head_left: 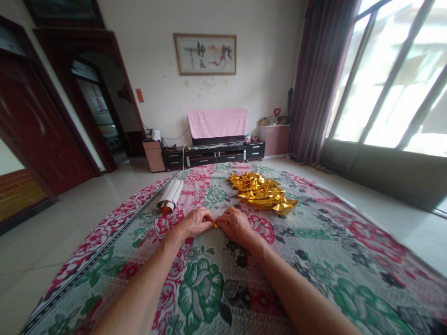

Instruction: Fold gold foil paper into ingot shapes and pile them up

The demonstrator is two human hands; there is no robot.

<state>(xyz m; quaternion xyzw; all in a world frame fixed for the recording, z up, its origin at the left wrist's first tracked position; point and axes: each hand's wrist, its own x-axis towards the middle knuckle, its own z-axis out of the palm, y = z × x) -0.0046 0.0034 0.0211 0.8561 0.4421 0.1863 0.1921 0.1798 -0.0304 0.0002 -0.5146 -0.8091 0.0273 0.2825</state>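
Note:
My left hand [198, 221] and my right hand [234, 224] meet over the middle of the cloth. Between their pinched fingertips is a small sheet of gold foil paper [215, 224], mostly covered by the fingers; a pale, whitish part of it shows behind my right hand. Beyond my right hand lies a pile of folded gold foil pieces [263, 190], pointed at the ends and shaped like ingots. To the left of my left hand rests a rolled bundle of white-backed paper [172, 193], with an orange-gold inside showing at its near end.
A flowered tablecloth [200, 293] covers the round table under my arms. Past its far edge stand a low black TV cabinet [216, 156] and a screen draped with a pink cloth [218, 123]. A purple curtain [314, 79] and windows are on the right, dark red doors on the left.

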